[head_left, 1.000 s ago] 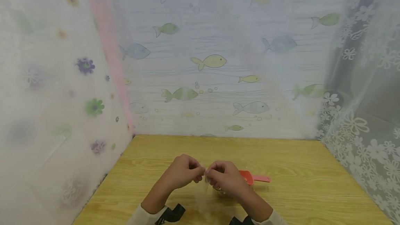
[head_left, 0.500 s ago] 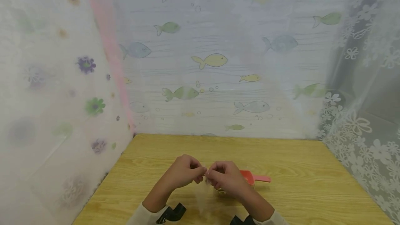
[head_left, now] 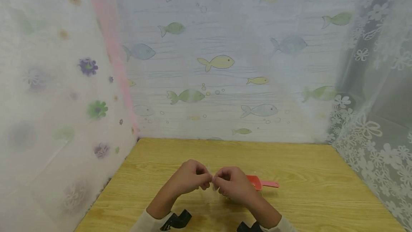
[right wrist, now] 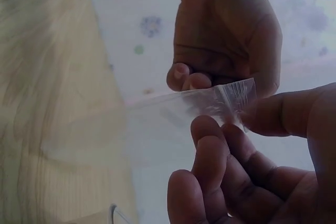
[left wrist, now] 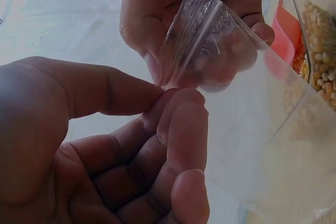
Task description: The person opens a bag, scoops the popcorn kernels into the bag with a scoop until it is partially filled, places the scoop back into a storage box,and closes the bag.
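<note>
Pinched a clear zip bag (left wrist: 252, 129) by its top edge between left hand (head_left: 190, 176) and right hand (head_left: 233, 185), thumb against fingers each side; held just above the wooden table (head_left: 305, 189), zip strip running hand to hand, body hanging below; probably corn kernels (left wrist: 320, 45) and red scoop (head_left: 259, 182) just right of it.

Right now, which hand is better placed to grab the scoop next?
Right, probably. The red scoop lies on the table just beyond the right hand; the left hand is on the far side. Both hands pinch the clear bag, so the left would have to hold it alone.
</note>
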{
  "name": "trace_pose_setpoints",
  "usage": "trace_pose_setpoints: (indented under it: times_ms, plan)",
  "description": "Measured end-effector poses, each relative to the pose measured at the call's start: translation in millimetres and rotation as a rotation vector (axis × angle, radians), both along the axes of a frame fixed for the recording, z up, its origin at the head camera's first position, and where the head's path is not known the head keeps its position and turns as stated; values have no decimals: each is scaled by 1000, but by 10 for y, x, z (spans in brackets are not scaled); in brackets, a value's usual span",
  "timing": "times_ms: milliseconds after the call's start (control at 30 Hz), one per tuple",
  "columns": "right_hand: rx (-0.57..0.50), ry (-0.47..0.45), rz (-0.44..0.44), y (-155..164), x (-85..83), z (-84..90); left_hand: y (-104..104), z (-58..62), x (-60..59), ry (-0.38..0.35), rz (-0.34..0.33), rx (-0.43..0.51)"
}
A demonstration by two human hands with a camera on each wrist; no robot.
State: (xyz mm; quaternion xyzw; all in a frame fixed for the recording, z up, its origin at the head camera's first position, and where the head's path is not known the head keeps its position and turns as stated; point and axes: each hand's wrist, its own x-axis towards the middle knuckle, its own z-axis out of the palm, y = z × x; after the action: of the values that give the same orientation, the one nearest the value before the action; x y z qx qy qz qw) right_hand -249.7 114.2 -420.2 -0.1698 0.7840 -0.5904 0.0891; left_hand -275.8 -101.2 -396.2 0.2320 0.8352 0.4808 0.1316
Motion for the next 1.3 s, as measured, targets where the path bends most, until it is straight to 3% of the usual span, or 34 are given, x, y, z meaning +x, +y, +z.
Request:
trace_pose_setpoints:
  times_ms: [433,833,1300]
  plan:
    - [57,26,-21,-9,5,-9,21,-54,-18,-12,-13,-25]
    - [133,68,-36,21,-9,-30,29,-96,-41,35,-32,-51]
    - [17,12,-56,20,-18,-50,45,-137,-72,62,-51,-11]
